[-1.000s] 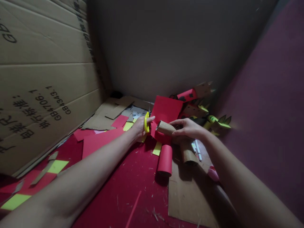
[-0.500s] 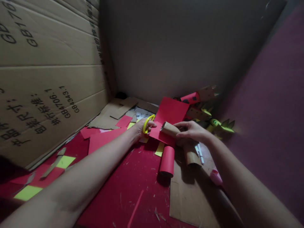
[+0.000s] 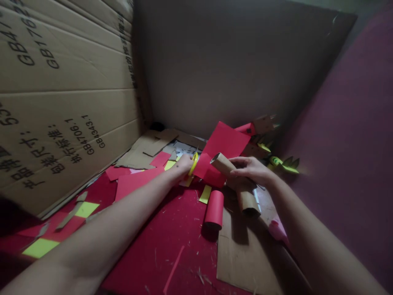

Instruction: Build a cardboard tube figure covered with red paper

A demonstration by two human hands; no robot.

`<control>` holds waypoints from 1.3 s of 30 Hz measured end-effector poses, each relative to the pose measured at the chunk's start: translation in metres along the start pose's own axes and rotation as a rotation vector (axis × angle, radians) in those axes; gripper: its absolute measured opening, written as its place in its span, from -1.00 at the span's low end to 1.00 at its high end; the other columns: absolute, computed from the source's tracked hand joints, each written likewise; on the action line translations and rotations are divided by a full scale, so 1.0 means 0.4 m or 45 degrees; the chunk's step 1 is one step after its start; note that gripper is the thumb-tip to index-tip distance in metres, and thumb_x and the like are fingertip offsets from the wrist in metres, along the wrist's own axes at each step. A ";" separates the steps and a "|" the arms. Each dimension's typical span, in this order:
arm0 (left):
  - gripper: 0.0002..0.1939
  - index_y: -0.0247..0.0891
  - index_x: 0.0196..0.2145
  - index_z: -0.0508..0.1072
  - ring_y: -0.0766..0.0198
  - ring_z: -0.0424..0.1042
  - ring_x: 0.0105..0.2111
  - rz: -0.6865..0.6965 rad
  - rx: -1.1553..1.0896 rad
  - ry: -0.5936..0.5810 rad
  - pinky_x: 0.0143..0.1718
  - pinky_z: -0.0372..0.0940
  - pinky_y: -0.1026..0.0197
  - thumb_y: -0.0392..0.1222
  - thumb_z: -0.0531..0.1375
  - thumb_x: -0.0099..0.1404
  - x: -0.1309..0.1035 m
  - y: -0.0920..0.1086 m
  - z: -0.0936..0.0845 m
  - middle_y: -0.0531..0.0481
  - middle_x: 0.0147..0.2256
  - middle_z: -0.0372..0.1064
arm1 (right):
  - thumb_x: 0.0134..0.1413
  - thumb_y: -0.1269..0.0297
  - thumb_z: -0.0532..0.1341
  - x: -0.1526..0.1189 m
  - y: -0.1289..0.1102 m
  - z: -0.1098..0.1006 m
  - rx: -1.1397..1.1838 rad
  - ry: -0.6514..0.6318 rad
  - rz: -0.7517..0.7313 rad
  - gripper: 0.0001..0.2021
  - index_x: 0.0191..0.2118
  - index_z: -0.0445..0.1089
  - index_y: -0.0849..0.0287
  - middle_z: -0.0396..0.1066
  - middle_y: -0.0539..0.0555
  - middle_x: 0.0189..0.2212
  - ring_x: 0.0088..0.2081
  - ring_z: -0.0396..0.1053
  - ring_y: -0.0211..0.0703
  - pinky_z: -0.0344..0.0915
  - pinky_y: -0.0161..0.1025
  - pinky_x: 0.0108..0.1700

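Right grip snug around a brown tube — left grip around yellow-handled scissors — red paper between.

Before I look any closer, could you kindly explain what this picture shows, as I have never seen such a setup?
Certainly. There is no machine here: a person works with two bare hands, seen by a camera worn on the head, looking forward and down. The left hand holds yellow-handled scissors; its fingertips are hidden. The right hand holds a brown cardboard tube in front of a red sheet. I cannot tell which hand, if either, grips that sheet. On the dark red surface are a red tube, a flat cardboard piece and coloured paper scraps.
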State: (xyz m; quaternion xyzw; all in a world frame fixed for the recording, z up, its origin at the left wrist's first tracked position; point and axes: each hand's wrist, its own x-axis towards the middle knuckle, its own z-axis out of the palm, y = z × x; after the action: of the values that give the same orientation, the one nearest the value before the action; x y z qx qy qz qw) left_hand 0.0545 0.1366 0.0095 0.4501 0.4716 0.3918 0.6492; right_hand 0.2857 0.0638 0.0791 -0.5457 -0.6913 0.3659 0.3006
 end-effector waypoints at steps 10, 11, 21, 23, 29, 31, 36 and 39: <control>-0.79 -0.28 -0.41 0.42 -0.12 0.19 0.09 0.453 0.775 0.222 -0.04 0.19 0.10 -0.40 0.33 -0.03 -0.109 0.034 -0.080 -0.23 -0.15 0.36 | -0.31 0.29 0.42 -0.033 -0.044 -0.045 0.319 0.118 -0.085 -0.53 -0.12 0.50 0.15 0.54 0.06 -0.27 -0.32 0.45 -0.14 0.37 -0.22 -0.26; -0.76 -0.27 -0.41 0.42 -0.12 0.19 0.09 0.498 0.788 0.184 -0.05 0.18 0.13 -0.40 0.34 -0.07 -0.127 0.035 -0.072 -0.23 -0.15 0.36 | -0.31 0.30 0.42 -0.036 -0.050 -0.045 0.376 0.113 -0.097 -0.53 -0.12 0.50 0.15 0.54 0.06 -0.27 -0.33 0.45 -0.15 0.37 -0.22 -0.26; -0.77 -0.28 -0.43 0.51 0.22 0.42 -0.47 0.634 0.299 -0.208 -0.40 0.26 0.25 -0.04 0.21 0.17 -0.251 0.024 0.059 -0.05 -0.46 0.48 | -0.31 0.32 0.41 -0.089 -0.100 0.018 0.478 0.116 -0.136 -0.54 -0.12 0.49 0.16 0.53 0.09 -0.23 -0.32 0.44 -0.15 0.34 -0.21 -0.26; -0.86 -0.26 -0.46 0.50 0.24 0.41 -0.48 0.716 0.314 -0.156 -0.42 0.25 0.27 -0.17 0.20 0.17 -0.264 0.023 0.065 -0.02 -0.48 0.47 | -0.30 0.30 0.41 -0.097 -0.103 0.037 0.419 0.130 -0.127 -0.53 -0.12 0.49 0.16 0.53 0.09 -0.22 -0.29 0.45 -0.12 0.34 -0.20 -0.23; -0.90 -0.29 -0.52 0.47 0.25 0.40 -0.51 0.721 0.320 -0.223 -0.44 0.27 0.24 -0.25 0.22 0.12 -0.299 0.030 0.072 -0.02 -0.54 0.44 | -0.28 0.26 0.40 -0.111 -0.111 0.089 0.266 0.173 -0.114 -0.52 -0.10 0.47 0.17 0.53 0.10 -0.26 -0.33 0.44 -0.12 0.34 -0.20 -0.28; -0.91 -0.29 -0.39 0.49 0.21 0.45 -0.38 0.718 0.253 -0.297 -0.33 0.31 0.22 -0.29 0.26 0.06 -0.299 0.029 0.071 -0.04 -0.41 0.49 | -0.27 0.24 0.40 -0.114 -0.110 0.094 0.271 0.207 -0.136 -0.52 -0.09 0.47 0.16 0.53 0.10 -0.29 -0.33 0.44 -0.11 0.34 -0.19 -0.29; -0.81 -0.27 -0.37 0.47 0.17 0.48 -0.33 0.755 -0.035 -0.378 -0.25 0.36 0.15 -0.30 0.34 -0.01 -0.277 0.019 0.076 -0.04 -0.38 0.50 | -0.27 0.27 0.42 -0.125 -0.108 0.091 0.373 0.214 -0.161 -0.56 -0.13 0.49 0.12 0.52 0.09 -0.22 -0.30 0.44 -0.14 0.35 -0.21 -0.26; -0.71 -0.29 -0.32 0.47 0.20 0.46 -0.44 0.702 -0.228 -0.424 -0.37 0.37 0.15 -0.27 0.37 -0.05 -0.263 0.007 0.086 -0.05 -0.39 0.49 | -0.24 0.28 0.41 -0.134 -0.113 0.094 0.440 0.112 -0.154 -0.58 -0.13 0.49 0.12 0.51 0.09 -0.19 -0.27 0.45 -0.13 0.36 -0.20 -0.22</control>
State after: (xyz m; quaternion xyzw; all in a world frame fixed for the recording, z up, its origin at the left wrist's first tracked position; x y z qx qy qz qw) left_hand 0.0612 0.0317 0.0445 0.5599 0.1831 0.5137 0.6238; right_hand 0.2429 -0.0014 0.0952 -0.4588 -0.6360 0.4363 0.4412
